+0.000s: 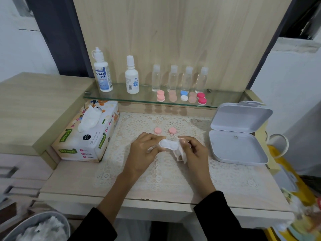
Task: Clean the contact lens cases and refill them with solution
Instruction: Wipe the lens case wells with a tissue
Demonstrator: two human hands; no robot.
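Note:
Over the lace mat, my left hand pinches the left end of a white contact lens case with its caps off. My right hand holds a crumpled tissue against the case's right end. Two pink caps lie on the mat just behind my hands. Two white solution bottles stand on the glass shelf, with several closed lens cases in pink, beige, blue-white and red to their right.
A tissue box lies left of the mat. An open white hinged box sits to the right. Several small clear bottles line the shelf's back. A bin with used tissues is at the lower left.

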